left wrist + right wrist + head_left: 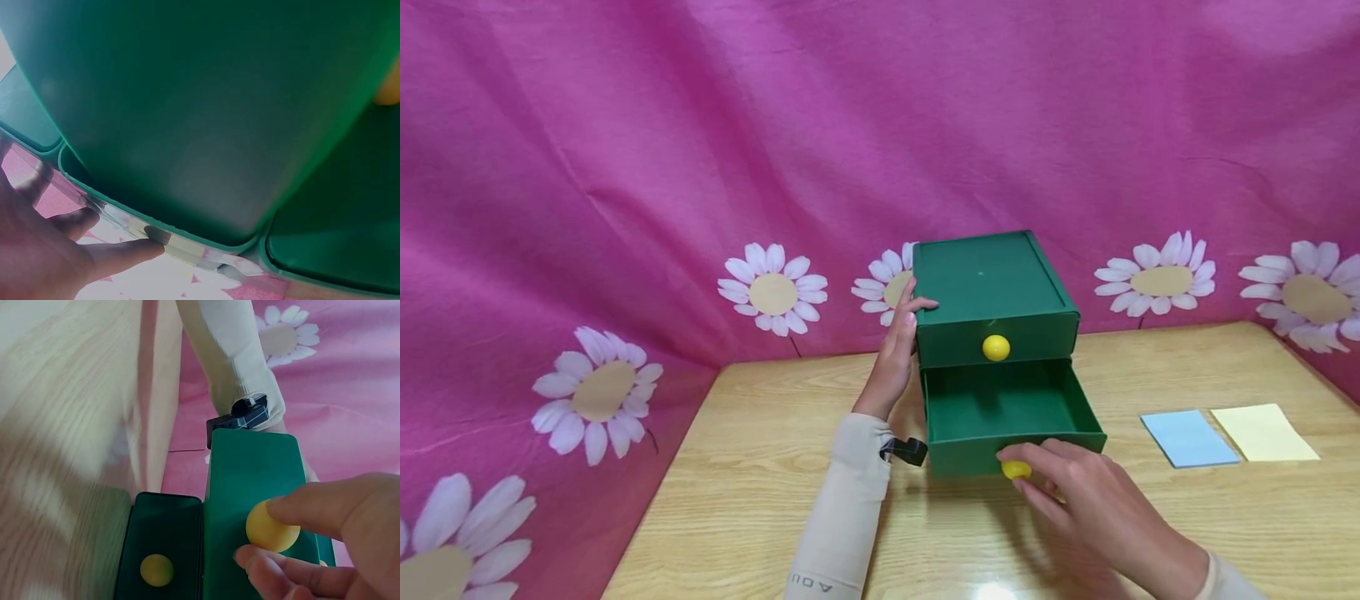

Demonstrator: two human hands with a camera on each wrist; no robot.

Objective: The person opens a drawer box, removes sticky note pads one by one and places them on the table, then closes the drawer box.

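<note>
A green drawer box [992, 275] stands on the table. Its upper drawer front [1037, 337] is flush and bears a yellow knob [996, 347]. Below that, a pulled-out drawer [1060, 408] shows a bare green inside. My right hand [1086, 492] pinches this drawer's yellow knob [272, 526] between thumb and fingers. My left hand [892, 354] rests against the box's left side, one finger over the top edge. Spread, fairly straight fingers of that hand appear in the left wrist view [119, 253]. Whatever lies beneath the pulled-out drawer is hidden in the head view.
Right of the box, a blue paper pad [1190, 438] and a pale yellow one [1265, 432] lie side by side on the wooden table [760, 467]. A pink cloth [820, 125] with white daisies hangs behind and at the left. A black strap [906, 451] sits at the left wrist.
</note>
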